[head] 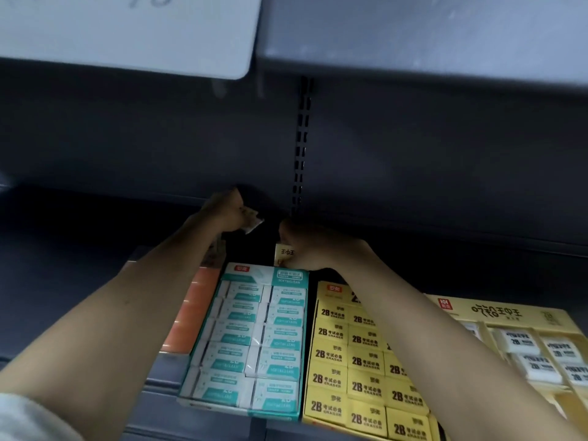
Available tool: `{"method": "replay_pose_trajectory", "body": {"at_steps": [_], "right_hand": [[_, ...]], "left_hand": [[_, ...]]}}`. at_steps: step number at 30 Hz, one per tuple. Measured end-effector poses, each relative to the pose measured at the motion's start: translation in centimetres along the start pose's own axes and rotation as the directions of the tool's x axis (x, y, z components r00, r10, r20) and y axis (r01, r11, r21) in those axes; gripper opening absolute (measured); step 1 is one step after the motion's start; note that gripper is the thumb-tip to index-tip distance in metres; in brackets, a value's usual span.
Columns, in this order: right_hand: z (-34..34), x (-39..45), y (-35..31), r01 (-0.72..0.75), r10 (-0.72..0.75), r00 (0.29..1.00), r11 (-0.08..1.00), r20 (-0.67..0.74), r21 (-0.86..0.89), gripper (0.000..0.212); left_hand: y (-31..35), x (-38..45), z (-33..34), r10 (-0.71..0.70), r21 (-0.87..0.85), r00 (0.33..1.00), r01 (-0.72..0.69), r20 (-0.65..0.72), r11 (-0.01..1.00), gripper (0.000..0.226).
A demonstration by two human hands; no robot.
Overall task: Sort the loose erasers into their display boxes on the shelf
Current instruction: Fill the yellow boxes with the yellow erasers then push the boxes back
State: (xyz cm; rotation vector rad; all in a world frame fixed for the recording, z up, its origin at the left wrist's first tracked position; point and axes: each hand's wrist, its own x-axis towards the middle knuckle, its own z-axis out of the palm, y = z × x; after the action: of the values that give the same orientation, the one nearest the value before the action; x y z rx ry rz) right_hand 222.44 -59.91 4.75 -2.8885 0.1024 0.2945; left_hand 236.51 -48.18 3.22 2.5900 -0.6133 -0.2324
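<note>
Both hands reach deep into the dark back of the shelf, behind the teal display box (251,342). The left hand (227,213) is curled around a small pale wrapped piece (251,222), probably a loose eraser, whose corner sticks out toward the right; it is too blurred to read. The right hand (313,246) is closed over a yellow eraser (284,253) with dark print, pinching it just above the back right corner of the teal display box. The two hands are near each other but apart.

The teal display box lies flat on the shelf (203,412), filled with two columns of white-and-teal erasers. Touching its left side is an orange box (194,310), mostly hidden under the left forearm. Just right of the teal display box sits a yellow display box (366,364) packed with yellow "2B" erasers; the right forearm crosses over its upper right part and hides some of them. Farther right, a wider yellow box (496,313) holds white erasers with dark labels.

Behind the teal display box rises the grey back panel with a slotted upright (302,144). Above hangs the upper shelf, with a pale price card (127,30) on its edge.
</note>
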Motion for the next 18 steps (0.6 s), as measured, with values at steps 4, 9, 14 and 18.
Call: {"method": "replay_pose_trajectory", "body": {"at_steps": [4,9,14,18], "right_hand": [[0.3,-0.4,0.5,0.002,0.004,0.992,0.999,-0.123,0.042,0.046],[-0.4,-1.1,2.2,-0.046,0.048,0.983,0.999,-0.177,0.02,0.028],[-2.2,-3.4,3.8,-0.022,0.05,0.945,0.996,-0.323,0.092,0.023],[-3.4,-6.7,4.3,0.024,0.026,0.924,0.992,-0.382,0.126,0.034]], "left_hand": [[0.5,-0.4,0.3,-0.016,-0.112,0.998,0.009,-0.061,0.994,0.06],[0.8,-1.1,0.7,0.089,-0.199,0.987,-0.115,-0.132,0.973,0.046],[2.3,-3.7,0.1,0.279,-0.286,0.925,-0.348,-0.256,0.893,0.019],[4.0,-6.5,0.1,0.322,-0.354,0.872,-0.452,-0.368,0.819,0.029]]}}
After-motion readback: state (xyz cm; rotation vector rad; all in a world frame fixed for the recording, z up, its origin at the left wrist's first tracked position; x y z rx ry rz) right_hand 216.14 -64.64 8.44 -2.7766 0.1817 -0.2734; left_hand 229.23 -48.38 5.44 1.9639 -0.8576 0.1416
